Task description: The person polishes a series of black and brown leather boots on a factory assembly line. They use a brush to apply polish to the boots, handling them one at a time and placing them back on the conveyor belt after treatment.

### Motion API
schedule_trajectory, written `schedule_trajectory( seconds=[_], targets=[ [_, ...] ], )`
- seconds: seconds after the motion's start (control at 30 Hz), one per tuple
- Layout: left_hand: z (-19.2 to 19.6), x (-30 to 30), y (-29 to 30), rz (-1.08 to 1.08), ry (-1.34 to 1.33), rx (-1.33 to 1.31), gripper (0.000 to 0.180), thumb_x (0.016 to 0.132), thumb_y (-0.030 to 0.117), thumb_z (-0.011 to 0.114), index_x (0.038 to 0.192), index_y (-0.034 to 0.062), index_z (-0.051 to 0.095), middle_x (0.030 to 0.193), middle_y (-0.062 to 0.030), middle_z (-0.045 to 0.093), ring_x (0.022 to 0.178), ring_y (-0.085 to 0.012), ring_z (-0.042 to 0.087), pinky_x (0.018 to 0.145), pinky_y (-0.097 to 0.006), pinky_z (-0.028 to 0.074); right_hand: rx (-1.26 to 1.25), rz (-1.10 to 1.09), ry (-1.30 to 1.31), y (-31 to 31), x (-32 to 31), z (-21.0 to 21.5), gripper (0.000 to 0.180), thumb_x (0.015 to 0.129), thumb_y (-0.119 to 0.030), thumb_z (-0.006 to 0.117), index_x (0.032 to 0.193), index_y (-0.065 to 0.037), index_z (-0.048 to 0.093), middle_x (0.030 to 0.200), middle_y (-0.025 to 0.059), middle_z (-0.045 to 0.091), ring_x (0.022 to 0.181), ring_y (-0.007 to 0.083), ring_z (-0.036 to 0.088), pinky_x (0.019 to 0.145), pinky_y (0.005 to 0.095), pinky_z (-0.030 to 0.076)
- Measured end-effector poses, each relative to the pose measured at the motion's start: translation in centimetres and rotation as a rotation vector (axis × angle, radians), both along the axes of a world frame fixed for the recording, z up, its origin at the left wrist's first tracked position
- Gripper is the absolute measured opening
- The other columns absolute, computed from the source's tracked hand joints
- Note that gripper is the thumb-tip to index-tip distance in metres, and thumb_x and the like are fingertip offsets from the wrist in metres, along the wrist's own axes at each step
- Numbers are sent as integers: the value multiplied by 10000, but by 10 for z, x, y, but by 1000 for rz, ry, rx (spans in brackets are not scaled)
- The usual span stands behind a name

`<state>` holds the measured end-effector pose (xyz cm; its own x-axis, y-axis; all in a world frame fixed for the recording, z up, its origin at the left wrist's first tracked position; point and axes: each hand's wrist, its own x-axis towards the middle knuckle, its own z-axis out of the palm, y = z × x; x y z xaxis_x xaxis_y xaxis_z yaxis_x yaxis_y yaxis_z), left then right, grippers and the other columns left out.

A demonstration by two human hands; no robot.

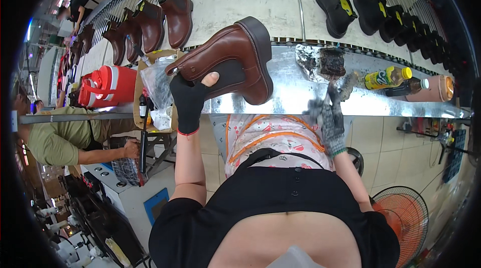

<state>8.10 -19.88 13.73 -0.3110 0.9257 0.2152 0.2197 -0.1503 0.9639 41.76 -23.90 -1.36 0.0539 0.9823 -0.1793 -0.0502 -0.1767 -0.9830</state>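
Note:
A brown leather ankle boot lies tilted in the air over the metal worktop, its dark sole turned up and to the right. My left hand, in a black glove with the thumb tip bare, is closed on the boot's shaft by the dark side panel. My right hand wears a stained grey knit glove and is low at the worktop's front edge; motion blurs its fingers. Just beyond it are a black-smeared block on a stained white sheet and a dirty greyish rag.
Brown boots and black boots line the conveyor behind. A yellow-capped bottle and dark bottle lie at right. Left are a cardboard box, a red cooler and a co-worker's arm. A fan stands right.

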Motion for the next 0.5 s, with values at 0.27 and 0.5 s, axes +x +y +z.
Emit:
schedule_trajectory(
  seconds=[0.27, 0.5],
  targets=[
    [1, 24, -7, -50, 38, -99, 522, 662, 143, 810, 1094, -39, 580, 979, -102, 651, 852, -155, 621, 755, -273, 493, -213, -183, 521, 4, -1, 18, 487, 930, -199, 446, 1382, -126, 279, 939, 165, 612, 693, 188, 619, 625, 295, 540],
    [-1, 36, -7, -90, 61, -73, 509, 668, 109, 796, 1102, -39, 573, 977, -108, 652, 852, -159, 621, 768, -286, 492, -197, -246, 419, -1, -21, 61, 290, 909, -117, 495, 1194, -82, 454, 916, 130, 593, 698, 180, 613, 632, 327, 549]
  ],
)
